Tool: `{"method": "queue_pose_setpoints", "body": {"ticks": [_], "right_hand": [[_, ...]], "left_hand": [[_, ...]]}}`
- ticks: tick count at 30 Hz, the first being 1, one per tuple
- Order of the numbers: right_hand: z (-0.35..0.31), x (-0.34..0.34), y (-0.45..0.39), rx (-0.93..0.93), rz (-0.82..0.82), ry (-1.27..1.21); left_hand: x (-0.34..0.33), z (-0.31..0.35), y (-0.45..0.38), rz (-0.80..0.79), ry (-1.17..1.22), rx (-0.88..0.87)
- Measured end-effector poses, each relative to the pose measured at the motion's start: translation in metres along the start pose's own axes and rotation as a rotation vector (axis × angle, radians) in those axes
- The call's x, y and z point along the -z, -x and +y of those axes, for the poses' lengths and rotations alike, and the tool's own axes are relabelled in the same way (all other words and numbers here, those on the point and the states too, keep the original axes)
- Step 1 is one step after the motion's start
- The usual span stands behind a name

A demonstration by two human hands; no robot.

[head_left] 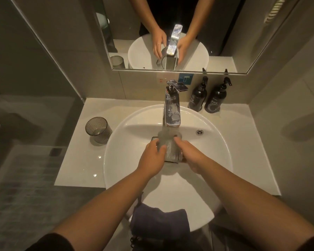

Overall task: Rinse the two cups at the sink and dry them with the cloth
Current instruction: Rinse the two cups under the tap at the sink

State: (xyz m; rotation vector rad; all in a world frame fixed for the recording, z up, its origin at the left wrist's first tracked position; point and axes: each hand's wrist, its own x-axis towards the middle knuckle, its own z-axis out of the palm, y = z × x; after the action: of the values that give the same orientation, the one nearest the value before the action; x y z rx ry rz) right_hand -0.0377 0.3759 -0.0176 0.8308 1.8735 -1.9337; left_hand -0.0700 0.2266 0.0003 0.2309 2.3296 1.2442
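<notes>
I see second ribbed cup (98, 130) standing on counter (74, 160) at frame left, left hand (152, 157) and right hand (190, 154) both wrapped round the cup (169, 147) under faucet (172, 109) at centre, over basin (216, 151), dark cloth (159, 223) draped on rim at bottom.

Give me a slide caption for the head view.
Both hands hold one cup under the tap.
</notes>
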Motion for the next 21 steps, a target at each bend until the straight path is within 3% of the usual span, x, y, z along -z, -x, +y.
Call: {"method": "queue_pose_setpoints", "body": {"ticks": [7,16,21], "right_hand": [[-0.001,-0.005,0.006,0.026,0.081,-0.198],[0.002,-0.022,0.006,0.216,0.171,-0.070],[-0.001,-0.015,0.010,0.215,0.226,-0.075]], "left_hand": [[-0.003,-0.009,-0.008,-0.043,0.338,0.190],[0.004,-0.004,-0.025,-0.067,0.438,0.329],[0.005,0.005,-0.019,-0.084,0.665,0.494]]}}
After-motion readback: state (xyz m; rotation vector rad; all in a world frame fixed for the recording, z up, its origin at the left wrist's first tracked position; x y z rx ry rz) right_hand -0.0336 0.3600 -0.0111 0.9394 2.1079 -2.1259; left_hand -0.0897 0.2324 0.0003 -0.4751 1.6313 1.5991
